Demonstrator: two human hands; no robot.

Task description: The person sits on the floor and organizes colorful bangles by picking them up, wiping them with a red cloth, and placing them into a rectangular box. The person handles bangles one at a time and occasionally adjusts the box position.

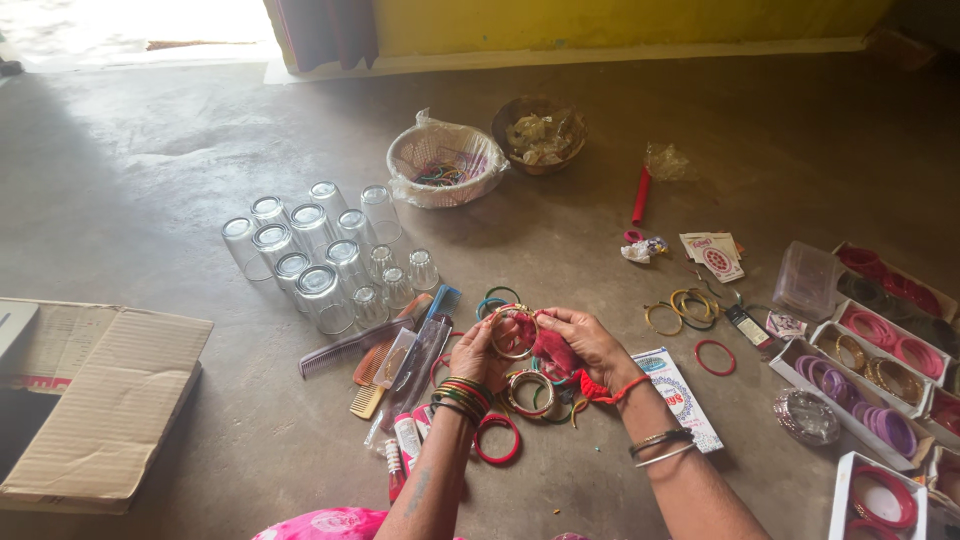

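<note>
Fingers of the left hand (pixel 478 350) and right hand (pixel 585 342) pinch a gold bangle (pixel 513 332) from either side, holding it upright just below the middle of the frame. Loose bangles (pixel 530 392) lie on the floor beneath the wrists. Combs (pixel 372 352) sit just left of the hands, upturned glasses (pixel 318 250) farther upper left, and boxes of bangles (pixel 868 385) along the right edge.

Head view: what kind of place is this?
Probably a home or small trader's floor workspace. Bare concrete floor, open boxes of bangles, upturned steel tumblers; both hands hold a bangle.
</note>
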